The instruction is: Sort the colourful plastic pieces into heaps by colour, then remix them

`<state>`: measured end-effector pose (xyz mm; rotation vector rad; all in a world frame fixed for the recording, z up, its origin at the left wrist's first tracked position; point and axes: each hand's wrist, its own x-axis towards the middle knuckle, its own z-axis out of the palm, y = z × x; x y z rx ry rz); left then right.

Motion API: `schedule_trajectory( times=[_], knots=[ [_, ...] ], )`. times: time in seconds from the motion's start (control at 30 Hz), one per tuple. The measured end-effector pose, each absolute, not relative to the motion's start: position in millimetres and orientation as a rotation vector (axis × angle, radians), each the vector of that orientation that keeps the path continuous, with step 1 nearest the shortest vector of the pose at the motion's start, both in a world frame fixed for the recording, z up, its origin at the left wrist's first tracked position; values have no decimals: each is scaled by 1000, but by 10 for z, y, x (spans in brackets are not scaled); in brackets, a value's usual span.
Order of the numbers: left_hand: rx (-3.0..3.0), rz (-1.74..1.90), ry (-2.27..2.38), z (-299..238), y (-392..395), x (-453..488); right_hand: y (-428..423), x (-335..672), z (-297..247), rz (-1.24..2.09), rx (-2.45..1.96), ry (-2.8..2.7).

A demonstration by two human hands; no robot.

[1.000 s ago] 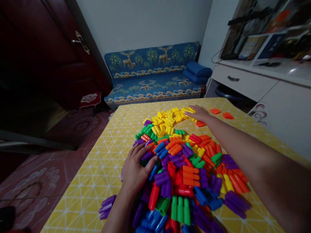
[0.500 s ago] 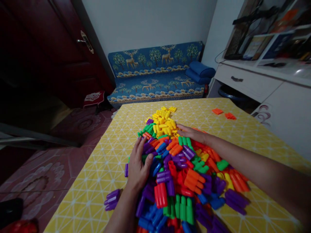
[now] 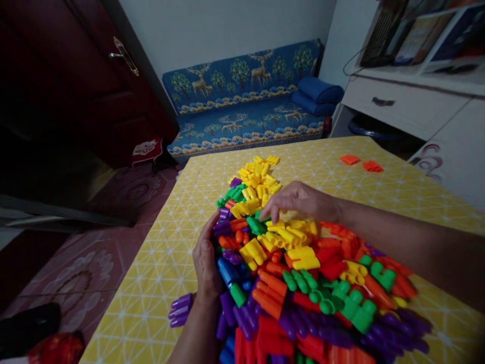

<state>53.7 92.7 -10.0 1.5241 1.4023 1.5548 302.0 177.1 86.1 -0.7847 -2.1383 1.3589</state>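
Note:
A big heap of coloured plastic building blocks [image 3: 299, 283], yellow, orange, green, purple, red and blue, lies on a table with a yellow patterned cloth [image 3: 159, 283]. My left hand [image 3: 206, 260] stands on edge against the heap's left side, fingers straight and together, pressing the blocks. My right hand [image 3: 303, 202] reaches over the far part of the heap, fingers curved down onto yellow and green blocks, holding none that I can see. A patch of mostly yellow blocks [image 3: 255, 184] lies just beyond both hands.
Two orange pieces [image 3: 359, 163] lie apart at the table's far right. One purple block [image 3: 181, 308] sits alone left of my left wrist. Beyond the table stand a blue patterned sofa [image 3: 242, 108], a dark door [image 3: 83, 86] and white cabinets [image 3: 417, 111].
My right hand has drawn back from the far yellow blocks toward me, dragging blocks into the heap. My left hand turned from lying flat to standing on edge. The heap is tighter and higher.

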Motion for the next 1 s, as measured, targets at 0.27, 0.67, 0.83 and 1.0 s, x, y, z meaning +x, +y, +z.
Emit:
schedule_trajectory(
  times=[0.27, 0.67, 0.83, 1.0],
  knots=[
    [1548, 1563, 1478, -236, 1028, 456, 3378, 2845, 377, 428, -1564, -1935],
    [1685, 1562, 1502, -23, 949, 545, 3195, 2354, 118, 883, -1094, -2397],
    [1772, 1469, 1482, -39, 977, 538, 2383, 2442, 301, 1155, -927, -2430],
    [1804, 1446, 1430, -28, 990, 537, 1496, 2708, 780, 1189, -904, -2495]
  ],
)
